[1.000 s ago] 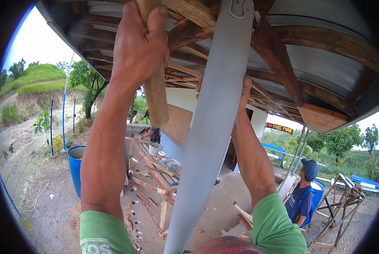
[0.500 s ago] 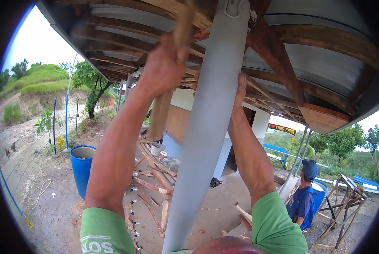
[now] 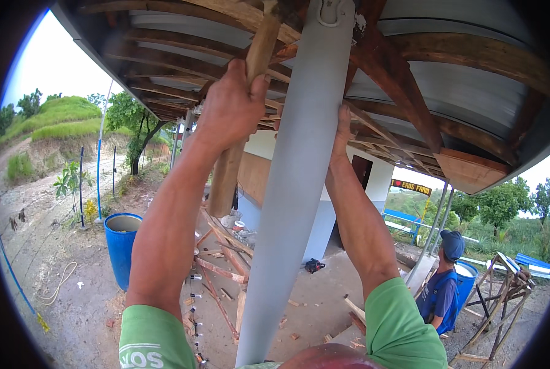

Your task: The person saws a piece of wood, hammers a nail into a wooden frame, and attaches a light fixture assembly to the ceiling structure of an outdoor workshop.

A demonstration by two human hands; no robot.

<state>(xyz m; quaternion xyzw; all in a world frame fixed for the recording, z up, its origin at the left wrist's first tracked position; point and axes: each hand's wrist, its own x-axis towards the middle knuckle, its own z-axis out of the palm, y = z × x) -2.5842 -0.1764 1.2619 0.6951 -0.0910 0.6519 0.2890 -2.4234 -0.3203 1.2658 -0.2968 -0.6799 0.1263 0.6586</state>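
Note:
Overhead, my left hand (image 3: 229, 114) is closed round the thick wooden handle of a hammer (image 3: 262, 46). Its dark head, up by the roof beams, is only partly visible. A smooth grey round post (image 3: 296, 166) rises in front of me toward the roof, with a bent metal loop (image 3: 331, 13) near its top. My right hand (image 3: 342, 132) wraps the post from its right side, most of its fingers hidden behind it. Just right of the post top, a reddish-brown timber brace (image 3: 398, 80) slants down under the roofing sheets.
A blue drum (image 3: 121, 246) stands at left. Scrap timber (image 3: 232, 258) and a string of bulbs (image 3: 195, 313) lie below. A person in a blue cap (image 3: 444, 283) is at lower right, beside another blue drum (image 3: 466, 280) and a wooden trestle (image 3: 496, 307).
My left hand and the hammer have moved slightly left and down, and the handle is less blurred. My right hand still grips the post, which appears slightly further left.

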